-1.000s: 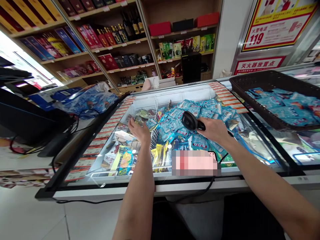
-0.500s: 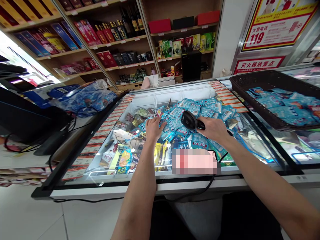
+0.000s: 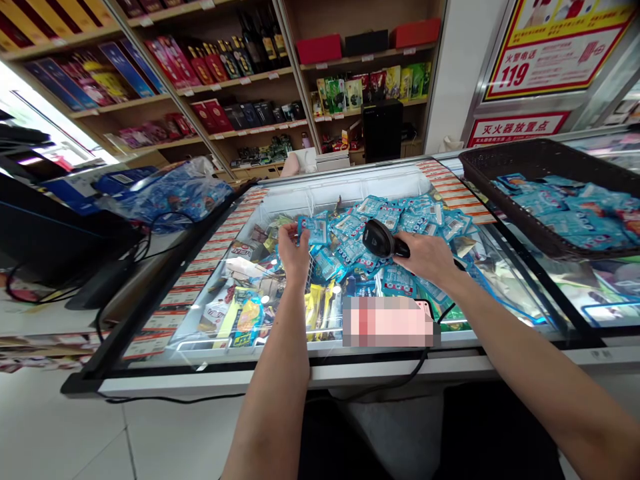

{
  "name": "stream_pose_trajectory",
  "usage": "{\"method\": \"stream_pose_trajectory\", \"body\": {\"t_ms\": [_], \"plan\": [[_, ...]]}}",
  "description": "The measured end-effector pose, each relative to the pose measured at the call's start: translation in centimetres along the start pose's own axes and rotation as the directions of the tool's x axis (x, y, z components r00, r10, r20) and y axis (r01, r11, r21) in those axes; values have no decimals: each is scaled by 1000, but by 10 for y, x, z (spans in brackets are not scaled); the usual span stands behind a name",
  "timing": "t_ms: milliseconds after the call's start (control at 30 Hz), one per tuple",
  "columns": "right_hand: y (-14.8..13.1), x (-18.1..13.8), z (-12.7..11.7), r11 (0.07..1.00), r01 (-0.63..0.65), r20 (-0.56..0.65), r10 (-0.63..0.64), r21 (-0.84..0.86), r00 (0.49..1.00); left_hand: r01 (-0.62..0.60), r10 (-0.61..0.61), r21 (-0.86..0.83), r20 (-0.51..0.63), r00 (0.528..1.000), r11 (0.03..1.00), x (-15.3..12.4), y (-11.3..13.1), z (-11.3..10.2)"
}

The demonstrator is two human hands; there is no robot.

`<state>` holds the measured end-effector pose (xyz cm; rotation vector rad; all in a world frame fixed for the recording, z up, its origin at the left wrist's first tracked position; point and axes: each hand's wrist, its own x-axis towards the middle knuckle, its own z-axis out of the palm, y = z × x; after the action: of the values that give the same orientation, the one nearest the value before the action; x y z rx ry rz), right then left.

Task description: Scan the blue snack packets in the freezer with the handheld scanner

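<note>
White-edged, glass-topped freezer (image 3: 200, 383) across your front: its flat top gives you a worktable, and loose goods show through the glass to the left. Dark brown shallow plastic basket (image 3: 547, 159) to your right, part-filled with light-blue packets; its walls likely serve to stop them sliding. Broad pile of light-blue flat foil packets (image 3: 350, 252), apparently on the glass, mid-top; spread so, each seems easy to pick out. See-through plastic bag (image 3: 185, 191) with blue contents, left of the freezer. Pink flat slab (image 3: 387, 323), mostly blurred out, near edge; cannot tell what it is.

Your right hand (image 3: 425, 257): closed round the handle of a black handheld scanner (image 3: 378, 239), head end pointing left over the pile, toward your other hand. That grip probably spares you reaching for the tool between packets. Black cable (image 3: 421, 366) droops over the near edge.

Your left hand (image 3: 294, 255): narrow pinch, thumb and fingers on the left end of one small light-blue packet (image 3: 316, 230), most of its face exposed, perhaps so the print is not covered. Packet sits at the pile's left side; whether it touches those beneath, cannot tell.
</note>
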<state>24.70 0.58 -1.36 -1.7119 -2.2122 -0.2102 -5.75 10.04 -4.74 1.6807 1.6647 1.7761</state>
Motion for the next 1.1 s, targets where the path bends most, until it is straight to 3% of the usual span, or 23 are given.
{"method": "stream_pose_trajectory", "body": {"t_ms": [100, 300, 533, 1100], "plan": [[0, 0, 0, 1000, 6, -4, -6, 10, 1000, 41, -41, -173, 4, 999, 984, 0, 1, 4], [-1, -2, 1, 995, 61, -101, -52, 83, 994, 123, -85, -326, 127, 988, 937, -4, 5, 14], [1, -3, 2, 988, 104, -124, -89, 116, 988, 163, -101, -321, 201, 974, 933, -9, 9, 19], [0, -3, 2, 990, 106, -100, -97, 95, 990, 93, -25, -286, 232, 972, 954, -17, 20, 22]]}}
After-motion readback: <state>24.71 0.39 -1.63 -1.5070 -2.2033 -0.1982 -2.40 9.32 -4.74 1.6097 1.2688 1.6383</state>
